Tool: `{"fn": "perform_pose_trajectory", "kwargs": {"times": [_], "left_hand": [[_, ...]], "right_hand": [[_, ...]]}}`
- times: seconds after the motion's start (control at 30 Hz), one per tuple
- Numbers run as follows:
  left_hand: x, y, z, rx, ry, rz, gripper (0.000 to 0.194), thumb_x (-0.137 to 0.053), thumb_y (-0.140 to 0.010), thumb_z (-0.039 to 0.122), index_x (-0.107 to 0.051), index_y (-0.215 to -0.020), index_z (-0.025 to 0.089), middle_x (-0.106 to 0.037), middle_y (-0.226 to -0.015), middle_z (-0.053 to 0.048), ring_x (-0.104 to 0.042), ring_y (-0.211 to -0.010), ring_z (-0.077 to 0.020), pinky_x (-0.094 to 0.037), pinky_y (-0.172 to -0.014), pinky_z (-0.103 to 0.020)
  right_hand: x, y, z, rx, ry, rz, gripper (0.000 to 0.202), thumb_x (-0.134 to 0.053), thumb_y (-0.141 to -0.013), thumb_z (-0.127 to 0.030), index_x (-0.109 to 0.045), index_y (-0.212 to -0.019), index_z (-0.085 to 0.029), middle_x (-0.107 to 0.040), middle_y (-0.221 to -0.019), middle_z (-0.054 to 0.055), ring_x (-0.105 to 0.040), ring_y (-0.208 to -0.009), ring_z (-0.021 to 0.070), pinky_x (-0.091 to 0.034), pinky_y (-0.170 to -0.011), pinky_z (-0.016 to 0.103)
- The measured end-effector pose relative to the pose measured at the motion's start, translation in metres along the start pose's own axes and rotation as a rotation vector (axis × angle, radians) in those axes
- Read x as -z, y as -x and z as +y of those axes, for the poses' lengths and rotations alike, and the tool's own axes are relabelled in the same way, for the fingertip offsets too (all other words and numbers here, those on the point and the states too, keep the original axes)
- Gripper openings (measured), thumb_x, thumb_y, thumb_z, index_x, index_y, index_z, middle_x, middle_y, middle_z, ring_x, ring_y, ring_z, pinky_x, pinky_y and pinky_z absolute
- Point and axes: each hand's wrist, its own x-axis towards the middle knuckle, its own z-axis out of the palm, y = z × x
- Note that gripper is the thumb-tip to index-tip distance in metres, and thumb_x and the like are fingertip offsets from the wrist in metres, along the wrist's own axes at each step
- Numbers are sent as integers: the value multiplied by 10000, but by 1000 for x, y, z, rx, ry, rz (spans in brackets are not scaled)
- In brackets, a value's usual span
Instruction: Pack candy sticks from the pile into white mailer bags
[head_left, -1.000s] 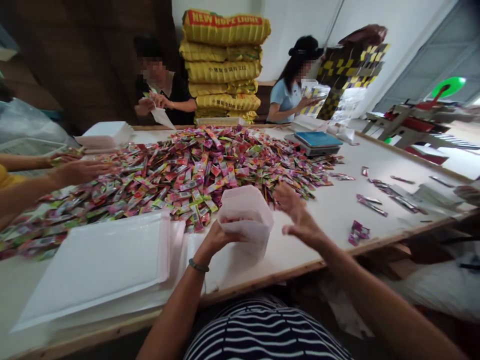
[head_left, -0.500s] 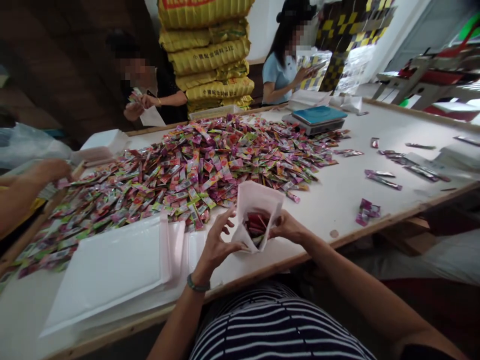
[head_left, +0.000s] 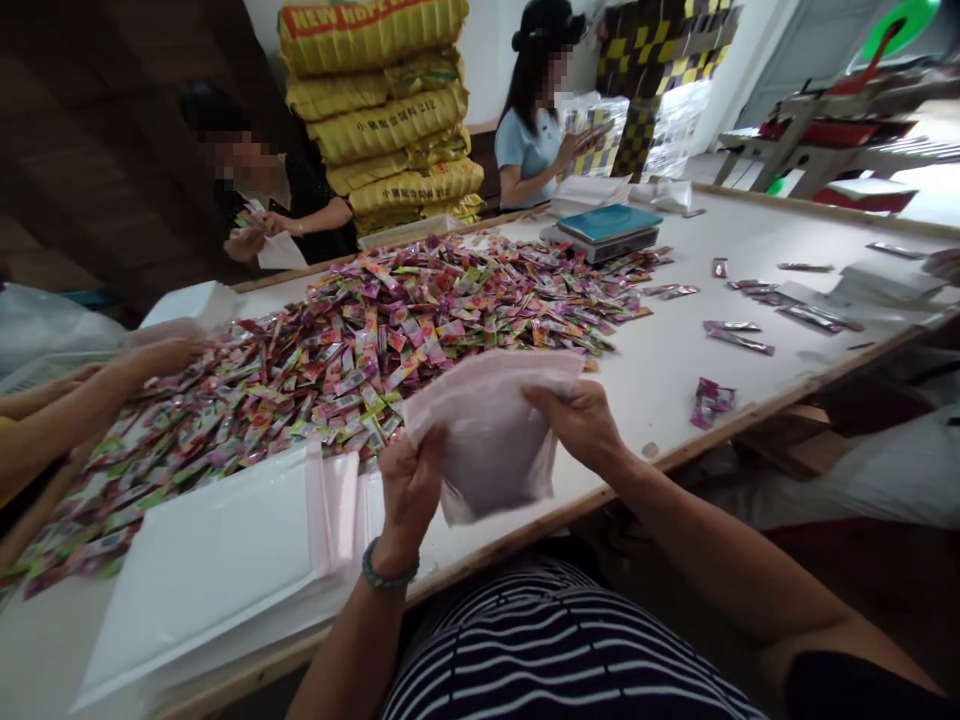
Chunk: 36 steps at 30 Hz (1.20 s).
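Note:
A white padded mailer bag (head_left: 495, 440) hangs between my two hands at the table's front edge, bulging and darker in its lower half. My left hand (head_left: 412, 470) is closed on its upper left edge, thumb on the near face. On the upper right, my right hand (head_left: 581, 420) pinches the bag with the thumb in front. The bag's contents are hidden now. Just beyond it lies a large heap of small colourful packets (head_left: 420, 310). Left of my left hand, more flat white mailers (head_left: 217, 540) lie stacked.
A scale with a blue top (head_left: 609, 224) stands behind the heap. Loose packets (head_left: 711, 402) lie to the right. Two co-workers (head_left: 262, 210) (head_left: 534, 140) are across the table; another person's arm (head_left: 112, 380) reaches in from the left. Yellow sacks (head_left: 382, 120) are piled behind.
The bag was standing open with packets visible inside; now its mouth is drawn flat and wide between my hands. My left hand has closed on its edge. The arm at left reaches further over the heap.

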Motion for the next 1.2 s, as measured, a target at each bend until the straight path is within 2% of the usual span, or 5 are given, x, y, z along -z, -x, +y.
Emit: {"fn": "perform_pose_trajectory", "kwargs": {"times": [0.33, 0.53, 0.8, 1.07, 1.2], "left_hand": [[-39, 11, -70, 568, 495, -14, 475, -751, -654, 492, -667, -978, 155, -723, -813, -43, -646, -706, -180, -509, -658, -290], [-42, 12, -57, 441, 504, -146, 493, -652, -804, 449, -595, -1219, 189, -714, -1079, -77, -653, -1003, -216, -505, -869, -324], [-45, 8, -47, 392, 454, -218, 457, -677, -791, 437, -657, -1173, 186, -697, -1154, -85, -558, -1208, -253, -420, -1042, -367], [-40, 7, -56, 581, 536, -163, 457, -706, -728, 446, -648, -1093, 179, -737, -959, -53, -666, -936, -222, -519, -838, -332], [-33, 4, -72, 649, 563, -133, 467, -758, -651, 445, -660, -1002, 152, -733, -872, -55, -676, -844, -220, -533, -766, -319]], "right_hand": [[-13, 11, 101, -142, 606, 15, 375, -535, -844, -487, -605, -648, -175, -546, -637, 31, -506, -652, 178, -446, -653, 319], [-40, -3, 60, 581, 832, -233, 297, -427, -944, -190, -621, -1168, -176, -616, -1080, 140, -557, -992, 245, -470, -903, 392], [-59, -17, 66, 300, 373, -182, 156, -461, -909, -217, -606, -865, -180, -634, -857, 72, -584, -792, 182, -480, -747, 309], [82, 9, 44, -161, -260, 223, 243, -648, -798, -431, -497, -796, -241, -415, -512, -89, -421, -452, 98, -405, -497, 223], [153, 63, 48, -309, 513, -288, 334, -686, -716, -566, -642, -689, -236, -602, -554, 7, -601, -606, 194, -493, -596, 310]]}}
